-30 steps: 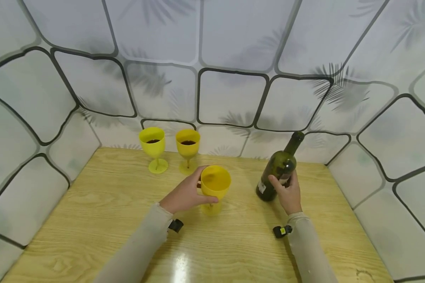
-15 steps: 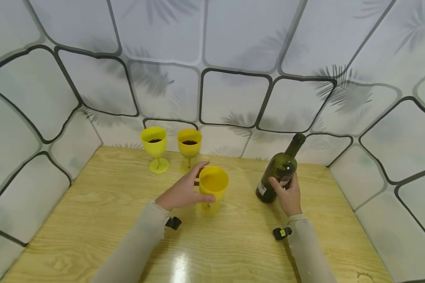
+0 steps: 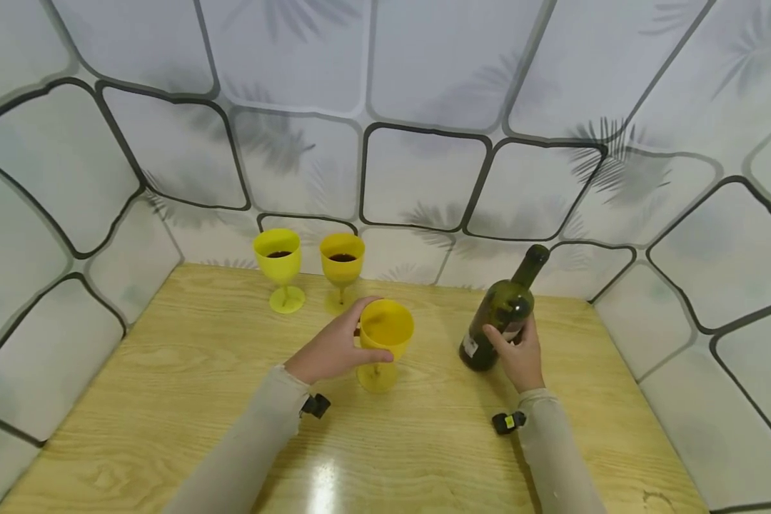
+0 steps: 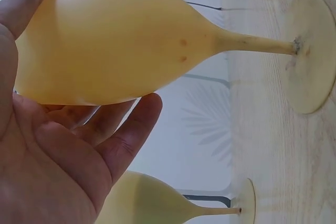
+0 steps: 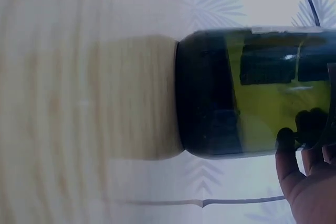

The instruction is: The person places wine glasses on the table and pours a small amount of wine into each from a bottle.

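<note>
My left hand (image 3: 334,346) curls around the bowl of a yellow plastic wine glass (image 3: 387,325), thumb on the near side and fingers on the far side. No dark liquid shows inside this glass. In the left wrist view, its foot (image 4: 310,56) is down at the wooden tabletop. To the right, my right hand (image 3: 522,360) grips a dark green wine bottle (image 3: 504,303) around its body. Dark liquid fills the lower part of the bottle (image 5: 207,98), whose base is at the table surface in the right wrist view.
Two more wine glasses stand behind my left hand near the back wall, a lime-yellow one (image 3: 278,264) and a yellow one (image 3: 342,268), each with dark liquid. Patterned white walls (image 3: 424,178) enclose the wooden table (image 3: 167,400) at the back and both sides.
The wine glass in my left hand has shifted slightly left. The bottle in my right hand has moved a little left too. Both grips look the same.
</note>
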`<act>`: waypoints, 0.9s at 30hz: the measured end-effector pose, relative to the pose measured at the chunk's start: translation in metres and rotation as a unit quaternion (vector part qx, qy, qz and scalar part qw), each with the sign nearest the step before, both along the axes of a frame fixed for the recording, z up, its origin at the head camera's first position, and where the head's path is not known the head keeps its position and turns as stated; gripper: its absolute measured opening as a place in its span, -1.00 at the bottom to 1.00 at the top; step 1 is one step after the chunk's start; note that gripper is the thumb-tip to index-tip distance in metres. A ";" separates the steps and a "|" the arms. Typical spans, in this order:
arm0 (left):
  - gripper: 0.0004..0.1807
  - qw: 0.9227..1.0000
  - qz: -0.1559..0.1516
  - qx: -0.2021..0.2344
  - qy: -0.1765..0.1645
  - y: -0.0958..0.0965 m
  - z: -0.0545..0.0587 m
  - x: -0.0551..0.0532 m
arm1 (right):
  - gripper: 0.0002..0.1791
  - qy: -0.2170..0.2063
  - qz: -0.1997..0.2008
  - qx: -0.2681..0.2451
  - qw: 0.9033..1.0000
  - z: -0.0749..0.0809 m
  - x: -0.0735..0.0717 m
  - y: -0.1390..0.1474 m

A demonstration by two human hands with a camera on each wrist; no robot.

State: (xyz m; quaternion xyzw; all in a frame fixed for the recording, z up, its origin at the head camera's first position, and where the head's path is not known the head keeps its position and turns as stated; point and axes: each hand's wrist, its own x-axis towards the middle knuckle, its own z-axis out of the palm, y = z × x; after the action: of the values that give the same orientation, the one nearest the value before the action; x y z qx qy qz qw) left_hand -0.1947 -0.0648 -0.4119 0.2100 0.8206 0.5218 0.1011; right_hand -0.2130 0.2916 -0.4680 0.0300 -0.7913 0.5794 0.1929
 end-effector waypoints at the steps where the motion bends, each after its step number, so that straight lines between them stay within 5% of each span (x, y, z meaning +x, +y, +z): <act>1: 0.08 1.000 -0.003 0.000 0.000 0.000 0.000 0.000 | -0.25 0.001 0.001 0.003 1.000 0.000 0.001 0.000; 15: 0.04 1.000 -0.017 0.014 -0.005 -0.003 -0.002 -0.003 | -0.07 -0.034 0.036 0.028 0.998 0.007 0.010 -0.002; 27: 0.04 1.000 -0.017 0.005 0.008 -0.003 -0.002 -0.002 | 0.01 -0.004 0.043 0.033 0.999 -0.001 0.015 -0.015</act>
State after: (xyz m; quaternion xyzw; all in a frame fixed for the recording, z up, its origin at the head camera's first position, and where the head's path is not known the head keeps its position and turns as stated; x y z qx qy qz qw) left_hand -0.1968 -0.0674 -0.4134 0.2288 0.8149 0.5226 0.1024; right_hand -0.1977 0.2762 -0.4687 0.0676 -0.8087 0.5610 0.1633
